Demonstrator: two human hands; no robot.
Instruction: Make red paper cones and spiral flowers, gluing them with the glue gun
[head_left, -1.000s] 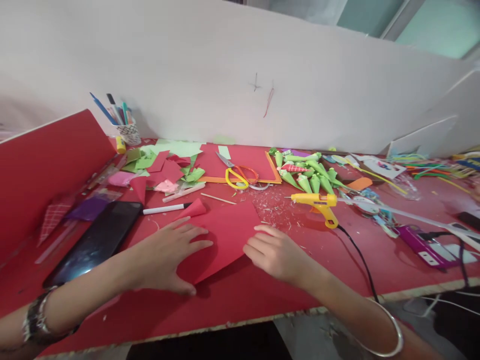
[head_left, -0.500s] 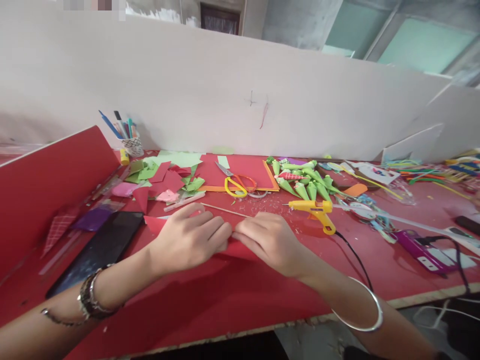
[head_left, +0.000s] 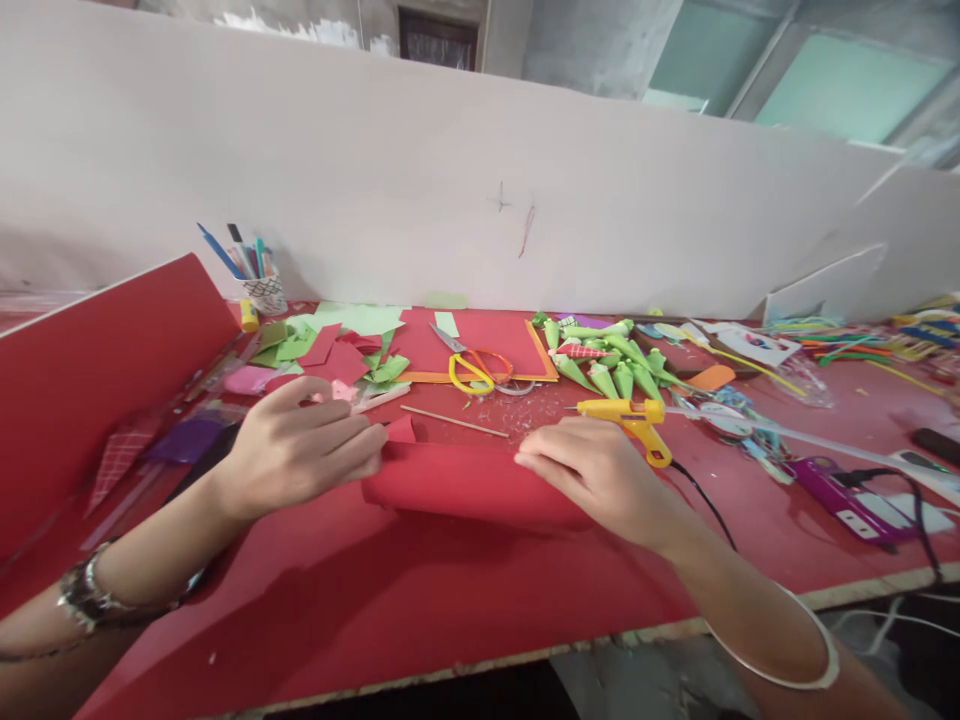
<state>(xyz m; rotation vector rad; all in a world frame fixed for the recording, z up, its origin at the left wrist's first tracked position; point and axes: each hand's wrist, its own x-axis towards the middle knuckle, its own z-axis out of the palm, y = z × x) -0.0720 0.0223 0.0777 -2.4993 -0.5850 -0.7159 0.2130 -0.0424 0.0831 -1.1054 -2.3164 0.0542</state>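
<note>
A sheet of red paper [head_left: 465, 485], curved over along its length, spans the space between my hands above the red table. My left hand [head_left: 304, 450] pinches its left end with curled fingers. At the right end, my right hand [head_left: 600, 475] closes on the same sheet, thumb along the edge. Just beyond the paper lies a thin wooden stick [head_left: 454, 421]. Scissors [head_left: 472, 368] with yellow and orange handles rest farther back on stacked coloured paper [head_left: 525, 340]. A yellow glue gun [head_left: 634, 425] lies past my right hand.
Green paper cones [head_left: 619, 365] are heaped at the back. Red and green scraps [head_left: 330, 350] lie at left, near a pen cup [head_left: 264, 290]. A red board [head_left: 112, 390] stands at the left edge. A purple power strip [head_left: 855, 505] and cords occupy the right.
My hands have moved apart, the left one leftward and the right one rightward, along the paper. More of the curved red sheet now shows between them.
</note>
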